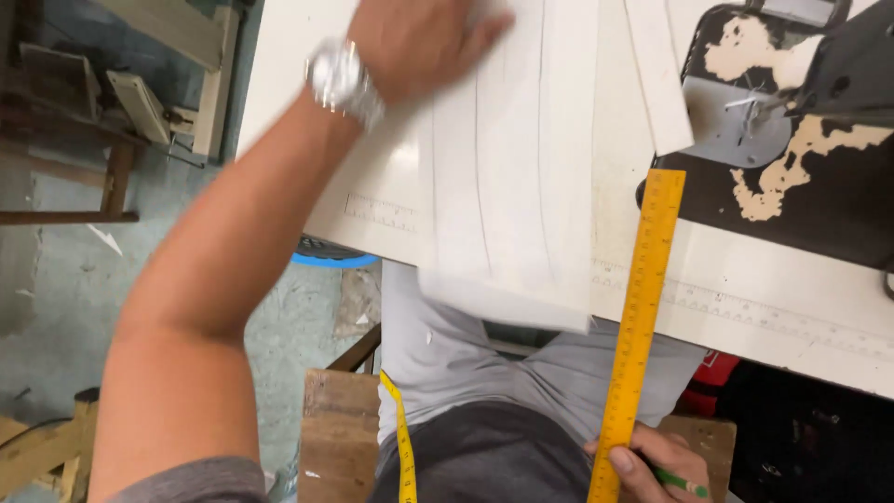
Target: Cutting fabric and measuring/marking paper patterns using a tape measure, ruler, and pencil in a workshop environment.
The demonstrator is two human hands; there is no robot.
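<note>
My left hand, with a silver watch on the wrist, lies flat with spread fingers on a white sheet of fabric marked with long pencil lines. The sheet hangs over the near edge of a white table. My right hand is low at the bottom of the view, holding a long yellow ruler together with a green pencil. The ruler slants up across the table edge to the base of a black sewing machine.
A yellow measuring tape hangs over my lap beside a wooden stool. A narrow white strip lies on the table by the worn machine. Wooden furniture stands on the concrete floor at left.
</note>
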